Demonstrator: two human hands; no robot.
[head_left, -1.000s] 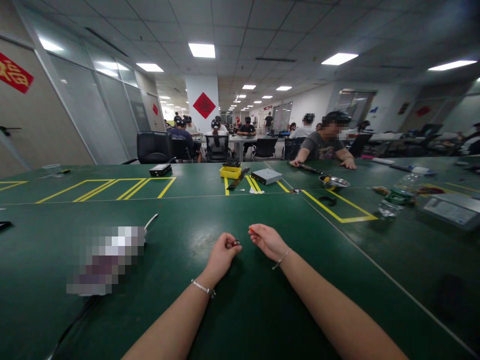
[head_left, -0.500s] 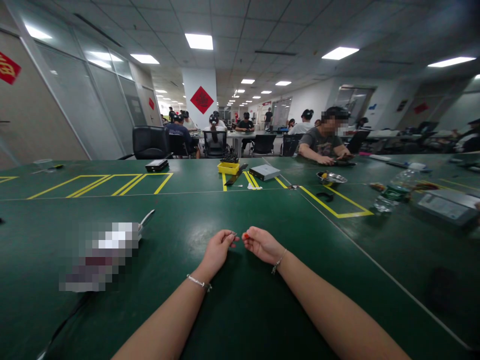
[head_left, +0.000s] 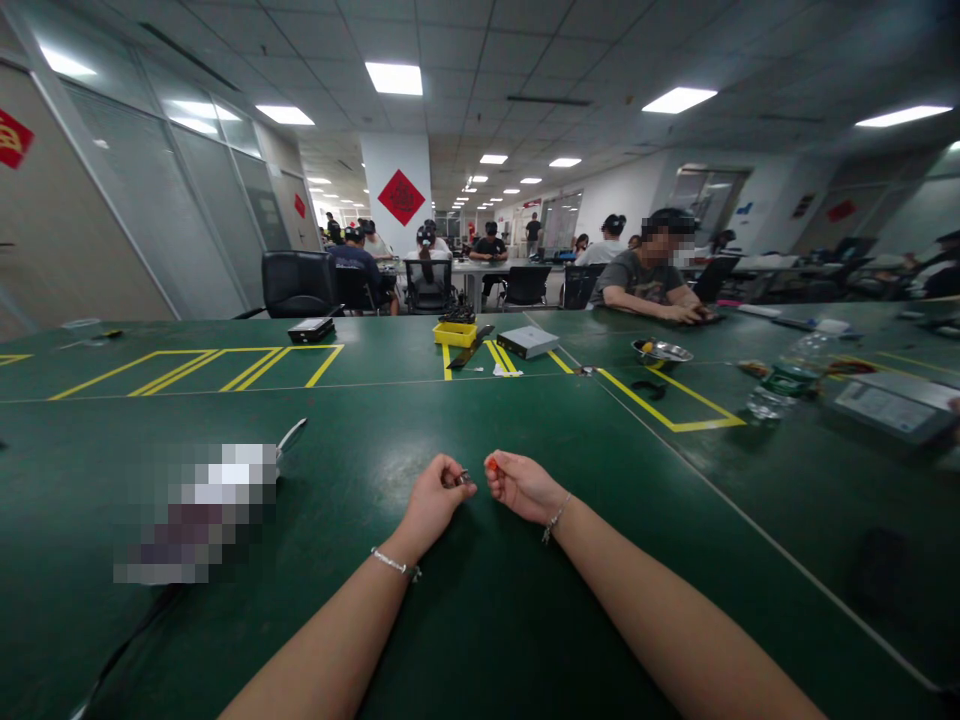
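Observation:
Over the middle of the green table [head_left: 360,440], my left hand [head_left: 437,494] is closed in a pinch on a small metallic piece [head_left: 464,478]. Its exact kind is too small to tell. To its right, my right hand [head_left: 525,488] is closed with the fingers curled in. A small orange-red piece [head_left: 492,464] shows between its thumb and forefinger; most of that piece is hidden. A narrow gap separates the two hands. Each wrist has a silvery bracelet.
Left of my hands lies a blurred-out object [head_left: 202,515] with a cable. Farther back are a yellow bin [head_left: 455,334], a grey metal box [head_left: 528,342], a black box [head_left: 311,330] and a metal bowl [head_left: 661,351]. A plastic bottle [head_left: 789,378] and a person [head_left: 649,275] are at the right.
The metallic piece in my left hand shows more clearly as the fingers have shifted around it. My right hand has barely moved. The seated person's hands have come closer together.

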